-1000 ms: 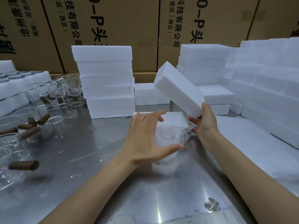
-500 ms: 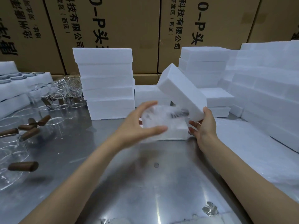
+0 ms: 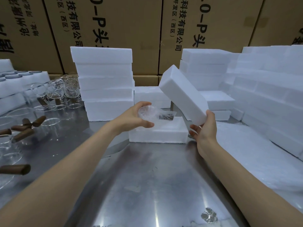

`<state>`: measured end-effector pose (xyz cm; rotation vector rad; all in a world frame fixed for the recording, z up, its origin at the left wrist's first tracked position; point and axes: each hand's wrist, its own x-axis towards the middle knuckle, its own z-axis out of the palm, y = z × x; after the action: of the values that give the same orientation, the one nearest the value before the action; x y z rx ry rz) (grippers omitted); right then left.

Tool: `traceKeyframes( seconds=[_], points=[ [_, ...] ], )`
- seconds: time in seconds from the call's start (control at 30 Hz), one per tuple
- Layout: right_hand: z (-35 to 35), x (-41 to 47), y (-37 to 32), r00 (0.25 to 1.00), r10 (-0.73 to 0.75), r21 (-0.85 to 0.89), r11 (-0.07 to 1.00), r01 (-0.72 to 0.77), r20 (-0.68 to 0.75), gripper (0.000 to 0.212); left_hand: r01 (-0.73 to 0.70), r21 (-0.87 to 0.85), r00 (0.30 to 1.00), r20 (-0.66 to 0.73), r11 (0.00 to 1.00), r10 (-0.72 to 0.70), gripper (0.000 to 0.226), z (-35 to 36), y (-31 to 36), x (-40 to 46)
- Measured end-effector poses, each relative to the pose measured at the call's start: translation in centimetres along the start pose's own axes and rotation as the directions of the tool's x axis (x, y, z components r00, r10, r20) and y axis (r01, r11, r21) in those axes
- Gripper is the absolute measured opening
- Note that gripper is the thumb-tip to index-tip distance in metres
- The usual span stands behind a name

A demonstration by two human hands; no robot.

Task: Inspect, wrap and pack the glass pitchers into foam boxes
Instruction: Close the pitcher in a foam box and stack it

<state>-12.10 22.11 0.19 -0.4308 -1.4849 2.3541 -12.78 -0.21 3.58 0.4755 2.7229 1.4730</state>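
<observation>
Two hands work over a steel table (image 3: pixel 147 185) in the single head view. Hard to make out is the wrapped pitcher (image 3: pixel 150 113): it is blurred, its glass body clouded by clear film, only a dark handle showing through toward its right end. The left hand (image 3: pixel 132 119) grips it with fingers curled over the top and thumb beneath, holding it just above the open foam box (image 3: pixel 158 134), which sits near the middle of the table; the box's inside is mostly hidden behind the hand and pitcher, so I cannot tell what lies in it. The right hand (image 3: pixel 205 126) grasps the lower end of a foam lid (image 3: pixel 182 95), tilted up and away over the box's right end. Along the table's left edge stand bare glass pitchers (image 3: pixel 54 90) with brown handles, several cut off by the frame. Foam box stacks (image 3: pixel 105 82) line the far edge and right side, before cardboard cartons (image 3: pixel 114 27).
</observation>
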Motion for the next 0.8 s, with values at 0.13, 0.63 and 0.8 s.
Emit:
traceKeyframes(
  seconds=[0.13, 0.63, 0.8],
  points=[
    [0.1, 0.0, 0.1, 1.0, 0.011, 0.006, 1.0, -0.011, 0.018, 0.023, 0.025, 0.048, 0.999, 0.021, 0.999, -0.026, 0.068, 0.2, -0.4, 0.3],
    [0.2, -0.1, 0.2, 0.998, 0.002, -0.084, 0.996, 0.004, 0.07, 0.035, -0.021, 0.432, 0.998, -0.037, 0.902, 0.041, 0.068, -0.4, 0.9, 0.5],
    [0.1, 0.0, 0.2, 0.997, 0.012, -0.083, 0.997, -0.006, 0.077, 0.036, 0.003, 0.587, 1.0, -0.005, 0.809, 0.0, 0.07, 0.6, 1.5, 0.9]
  ],
)
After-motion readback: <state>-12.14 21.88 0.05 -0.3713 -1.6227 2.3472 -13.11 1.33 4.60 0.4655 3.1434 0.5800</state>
